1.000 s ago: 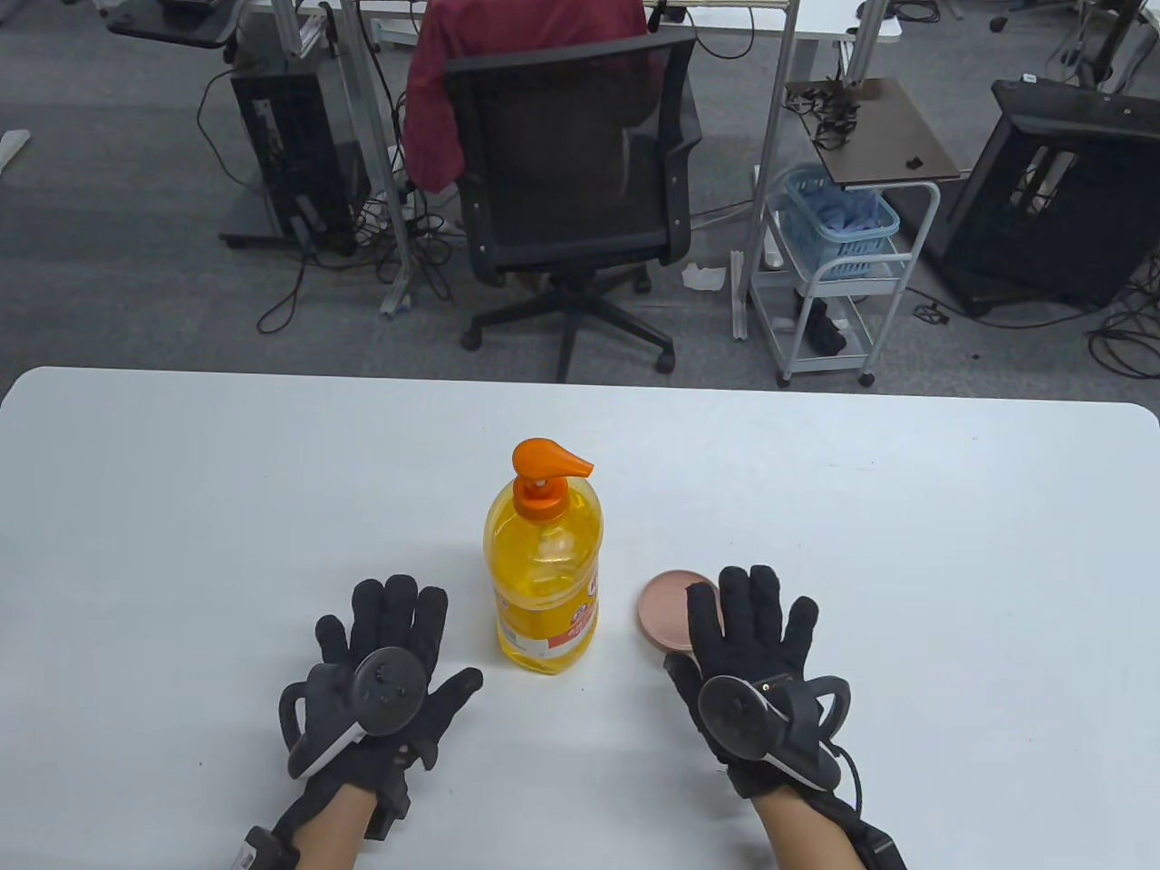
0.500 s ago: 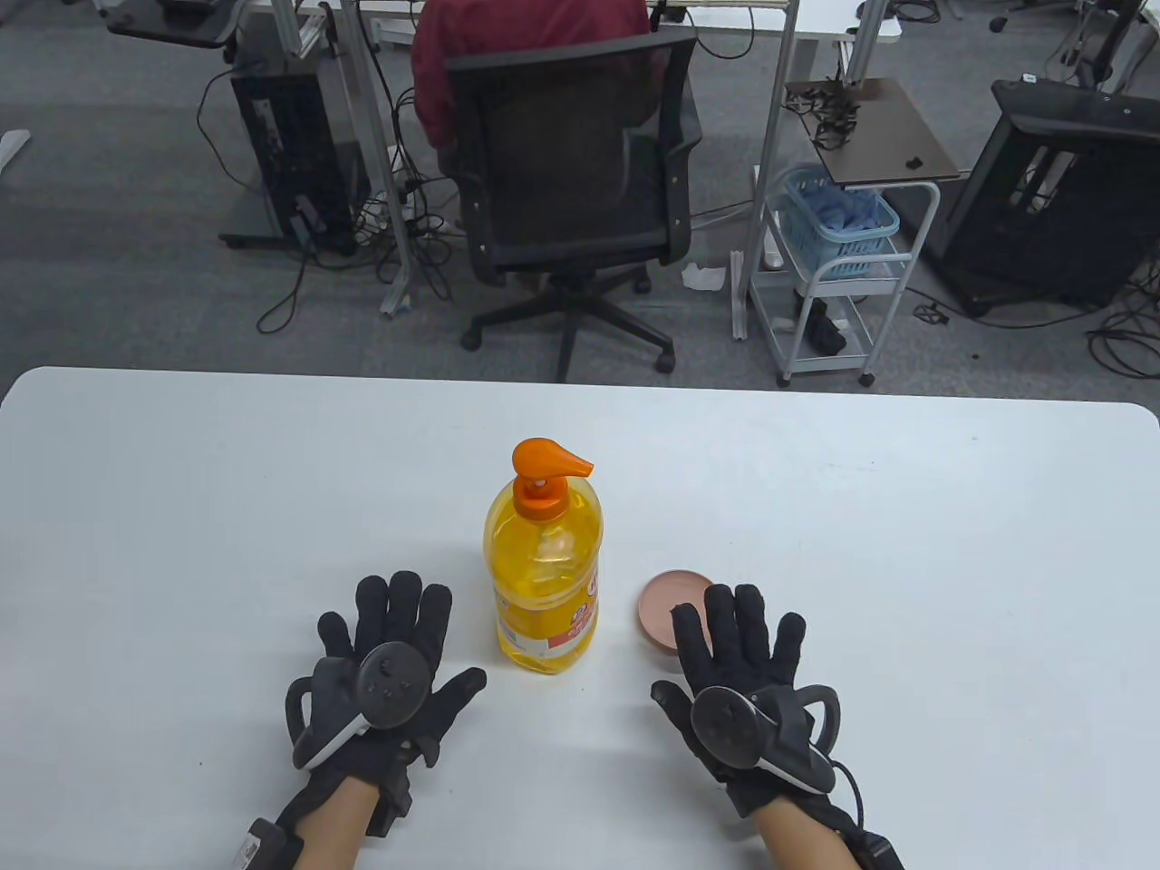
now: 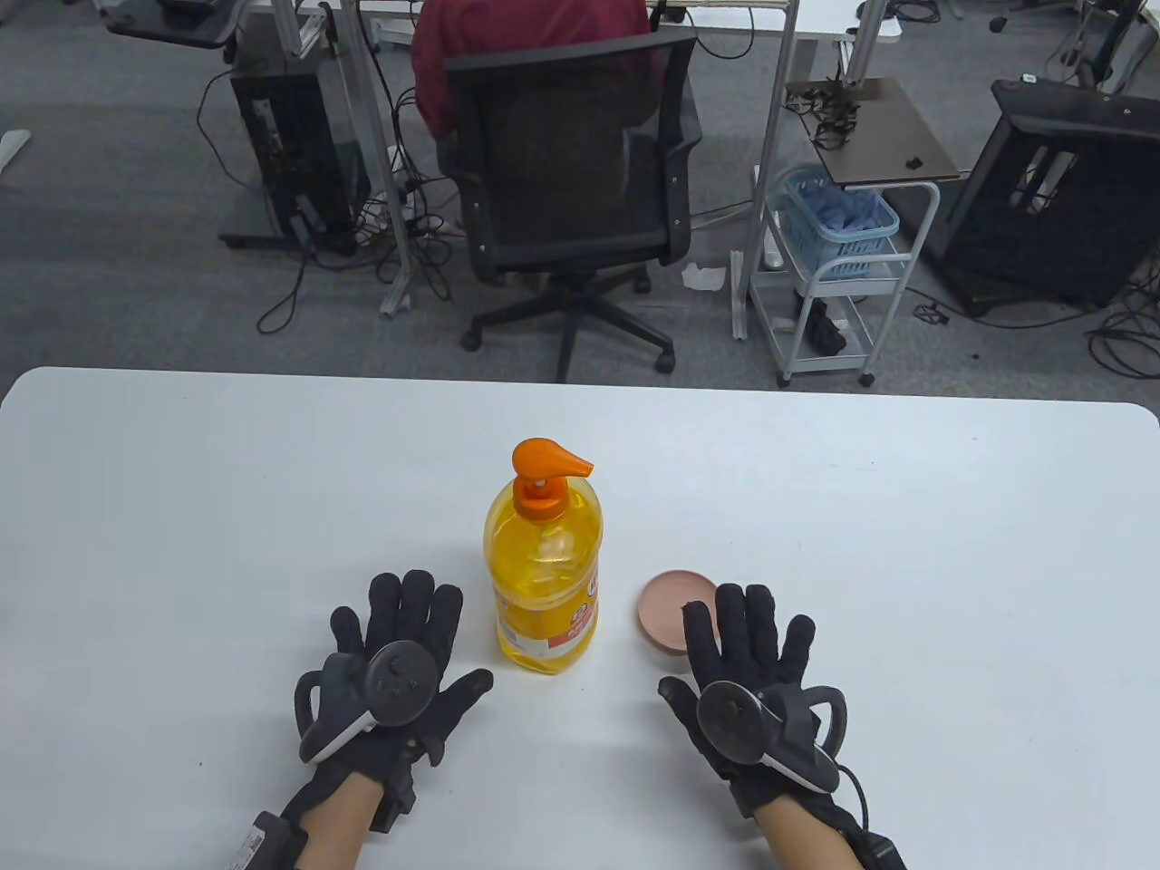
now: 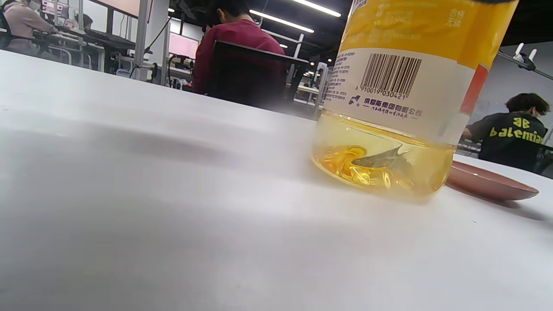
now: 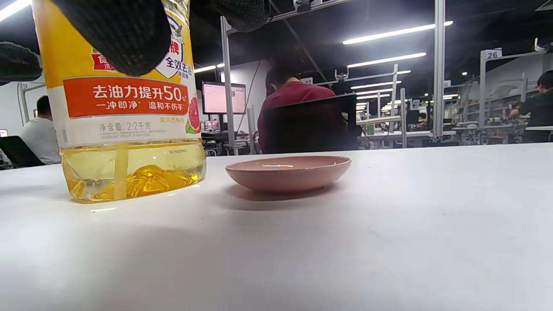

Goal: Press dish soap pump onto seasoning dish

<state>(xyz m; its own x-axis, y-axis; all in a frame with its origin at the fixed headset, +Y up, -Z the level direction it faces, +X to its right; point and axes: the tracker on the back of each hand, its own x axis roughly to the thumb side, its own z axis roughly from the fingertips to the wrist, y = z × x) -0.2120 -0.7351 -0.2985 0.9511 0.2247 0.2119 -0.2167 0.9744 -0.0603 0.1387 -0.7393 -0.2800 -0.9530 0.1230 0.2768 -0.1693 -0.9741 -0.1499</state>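
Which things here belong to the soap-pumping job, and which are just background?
Job:
dish soap bottle
orange pump
pink seasoning dish
left hand
right hand

Background:
office chair
blue basket
white table

An open-plan lab: office chair (image 3: pixel 571 172), computer towers (image 3: pixel 294 154), aluminium-frame workstations (image 5: pixel 438 69)

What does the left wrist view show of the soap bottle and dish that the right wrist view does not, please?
Only the left wrist view shows the barcode on the soap bottle, and there the bottle hides part of the pink dish. Only the right wrist view shows the red front label, the whole dish standing apart from the bottle, and a gloved fingertip of the right hand. Both show the bottle's clear base with yellow soap, the white table and the seated person in red.
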